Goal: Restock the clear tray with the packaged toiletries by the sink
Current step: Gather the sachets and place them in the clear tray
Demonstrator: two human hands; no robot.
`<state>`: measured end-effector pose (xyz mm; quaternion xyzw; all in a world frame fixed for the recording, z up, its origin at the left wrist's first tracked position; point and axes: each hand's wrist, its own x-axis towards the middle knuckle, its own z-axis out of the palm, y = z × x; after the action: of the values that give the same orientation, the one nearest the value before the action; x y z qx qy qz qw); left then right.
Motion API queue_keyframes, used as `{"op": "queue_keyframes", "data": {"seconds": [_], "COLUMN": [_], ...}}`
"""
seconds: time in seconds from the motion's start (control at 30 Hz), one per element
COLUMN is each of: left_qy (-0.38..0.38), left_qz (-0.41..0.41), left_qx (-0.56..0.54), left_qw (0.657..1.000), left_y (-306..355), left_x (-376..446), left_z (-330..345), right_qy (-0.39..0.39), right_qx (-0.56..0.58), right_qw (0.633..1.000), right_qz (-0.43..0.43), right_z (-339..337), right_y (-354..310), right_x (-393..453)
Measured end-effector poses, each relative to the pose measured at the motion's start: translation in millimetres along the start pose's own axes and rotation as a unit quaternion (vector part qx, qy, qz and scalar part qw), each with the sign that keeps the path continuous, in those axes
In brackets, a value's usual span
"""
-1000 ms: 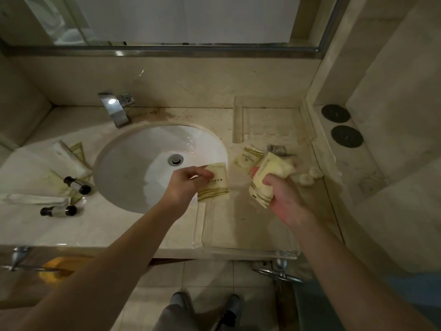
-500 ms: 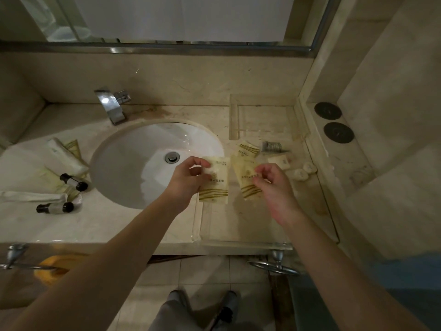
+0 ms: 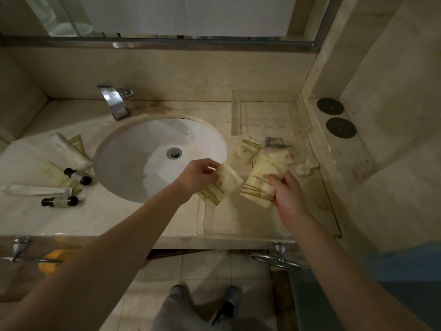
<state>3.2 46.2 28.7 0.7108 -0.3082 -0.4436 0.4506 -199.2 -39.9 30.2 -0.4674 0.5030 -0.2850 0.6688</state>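
Cream packets (image 3: 220, 187), two held, hands (image 3: 195, 177) pinching one each

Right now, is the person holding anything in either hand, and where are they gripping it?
Yes. The left hand pinches a cream packet by its upper edge; the right hand grips another packet by its right side.

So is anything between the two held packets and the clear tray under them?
Nothing visible. The left hand and right hand each hold a packet above the tray, whose near part shows bare beneath them.
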Motion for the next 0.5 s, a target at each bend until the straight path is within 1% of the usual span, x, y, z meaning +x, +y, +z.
{"op": "queue_keyframes", "data": {"seconds": [0.13,0.2,0.33,0.4,0.5], "left_qy": [-0.058,-0.078,-0.096,-0.104,-0.127], "left_qz": [-0.015,-0.014,-0.006,0.008,0.027], "left_qx": [0.132,0.178,0.261,0.321,0.423], "left_qw": [0.989,0.981,0.961,0.941,0.897], "left_y": [1.8,1.5,-1.2,-5.6,-19.5], "left_x": [16.2,26.2,44.3,49.3,49.6], "left_z": [11.7,16.9,26.3,31.6,39.3], "right_qy": [0.034,0.043,0.045,0.045,0.044], "right_qx": [-0.039,-0.068,-0.099,-0.101,-0.108], "right_qw": [0.999,0.997,0.994,0.993,0.989], "right_qz": [-0.008,-0.015,0.017,0.045,0.090], "right_z": [-8.6,-11.1,-11.4,-10.2,-7.1], "right_y": [10.8,16.8,35.0,46.6,61.3], "right_x": [-5.8,-8.7,-13.1,-15.5,-18.3]}}
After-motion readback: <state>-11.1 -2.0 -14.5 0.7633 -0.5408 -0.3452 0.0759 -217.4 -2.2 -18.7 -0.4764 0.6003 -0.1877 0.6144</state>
